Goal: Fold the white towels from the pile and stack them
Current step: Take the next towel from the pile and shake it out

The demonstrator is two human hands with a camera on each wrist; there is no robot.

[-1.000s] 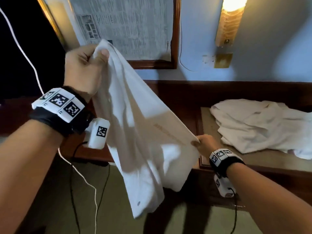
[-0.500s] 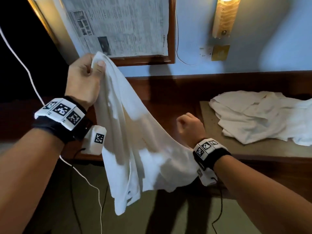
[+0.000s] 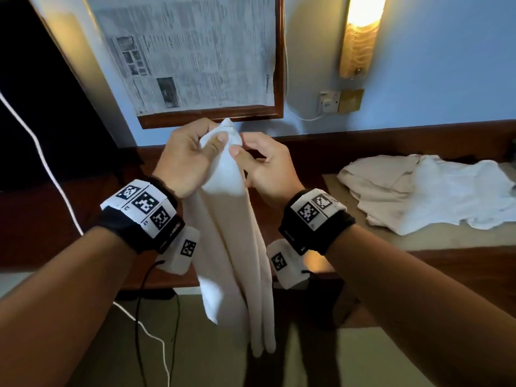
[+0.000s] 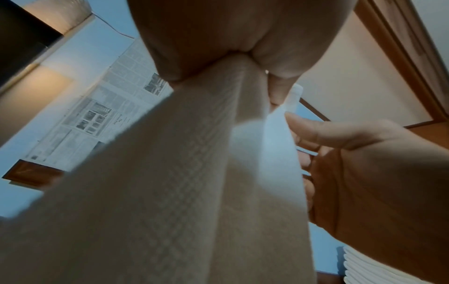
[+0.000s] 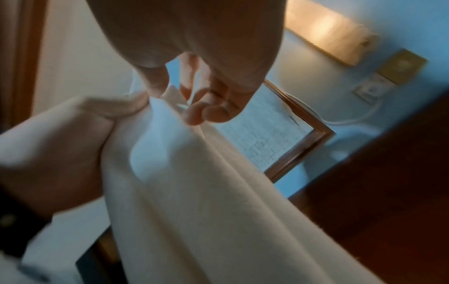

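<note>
One white towel (image 3: 231, 247) hangs straight down in a narrow doubled strip in front of me. My left hand (image 3: 215, 135) grips its top corner, thumb over the cloth. My right hand (image 3: 240, 146) meets it there and pinches the same top edge between thumb and fingers. The left wrist view has the patterned towel (image 4: 182, 182) running down from my left hand (image 4: 218, 48), with my right hand (image 4: 364, 163) at its side edge. The right wrist view looks along my right hand's fingers (image 5: 201, 113), curled on the towel (image 5: 194, 192). The loose towel pile (image 3: 427, 191) lies at the right.
The pile rests on a tan table (image 3: 418, 241) set in dark wood. A framed newspaper (image 3: 195, 51), a wall lamp (image 3: 360, 37) and a socket (image 3: 329, 101) are on the blue wall. Cables (image 3: 55, 185) hang at the left. What may be stacked folded cloth (image 4: 364, 269) shows low.
My right hand let go of the towel's lower edge and rose to join my left hand at the top. The left hand moved to the centre, and the spread towel now hangs narrow.
</note>
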